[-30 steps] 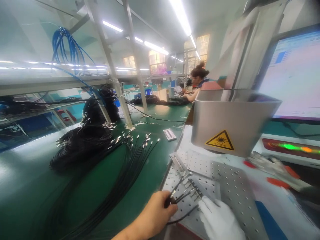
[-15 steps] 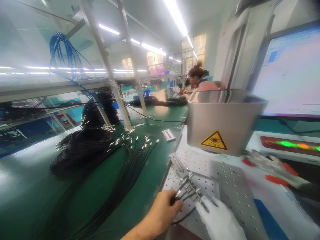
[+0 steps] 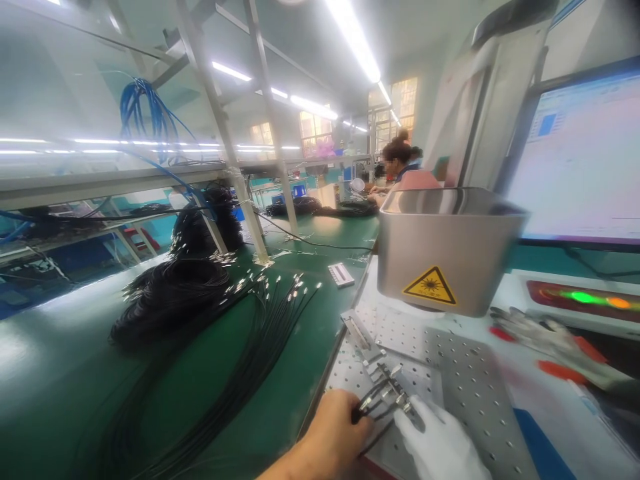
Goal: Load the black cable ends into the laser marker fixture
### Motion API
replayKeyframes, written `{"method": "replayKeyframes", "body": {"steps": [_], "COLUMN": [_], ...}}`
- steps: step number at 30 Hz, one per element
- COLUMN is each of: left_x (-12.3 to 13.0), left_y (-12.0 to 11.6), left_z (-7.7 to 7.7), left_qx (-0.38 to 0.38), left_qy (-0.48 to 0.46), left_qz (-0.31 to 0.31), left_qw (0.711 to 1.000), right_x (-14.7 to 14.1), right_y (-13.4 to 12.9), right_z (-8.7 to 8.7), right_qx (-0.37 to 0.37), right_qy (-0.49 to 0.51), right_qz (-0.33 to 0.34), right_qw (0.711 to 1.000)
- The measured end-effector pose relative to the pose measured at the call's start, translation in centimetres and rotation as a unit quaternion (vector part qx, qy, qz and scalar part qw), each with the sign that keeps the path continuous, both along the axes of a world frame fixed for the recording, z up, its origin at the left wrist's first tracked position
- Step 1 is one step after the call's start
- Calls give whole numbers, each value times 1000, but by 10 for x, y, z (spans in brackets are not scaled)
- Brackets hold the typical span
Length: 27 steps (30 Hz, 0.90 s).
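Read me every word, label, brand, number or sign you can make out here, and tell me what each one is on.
No words, brands or numbers are legible.
Yellow triangular sign, on the metal housing: black starburst symbol; the small characters beneath it are too blurred to read.
Monitor screen: marks too faint and blurred to read.

Cables [image 3: 250,377] left, plate [image 3: 473,383] right, monitor [image 3: 585,160] behind
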<state>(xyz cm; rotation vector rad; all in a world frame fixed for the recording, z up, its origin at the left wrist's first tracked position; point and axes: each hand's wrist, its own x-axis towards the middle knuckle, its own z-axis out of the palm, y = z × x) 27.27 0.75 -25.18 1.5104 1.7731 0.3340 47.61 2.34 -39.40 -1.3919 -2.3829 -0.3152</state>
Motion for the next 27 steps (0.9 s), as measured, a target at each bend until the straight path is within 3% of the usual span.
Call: {"method": "replayKeyframes", "body": {"steps": [3, 6, 9, 14, 23, 27], "left_x": [3, 4, 3, -2, -2, -7], "left_y": [1, 5, 7, 9, 13, 17], "left_z": [8, 10, 6, -5, -10, -14], "left_qx": [6, 13, 7, 8, -47, -61], "left_qy": [9, 28, 31, 2, -45, -103], "left_qz": [-15, -20, -13, 1, 31, 15], "left_qw": [1000, 999, 999, 1000, 997, 993], "right_x": [-3, -6, -5, -3, -22, -26], "right_y": [-1, -1, 0, -3, -14, -17], "right_z": [6, 16, 22, 24, 53, 62], "right_qx": [14, 62, 107, 144, 42, 25], "right_qy": [-24, -89, -124, -121, -109, -84], "right_qz": [-15, 12, 52, 47, -39, -34], "right_qw": [1000, 994, 985, 981, 992, 996]}}
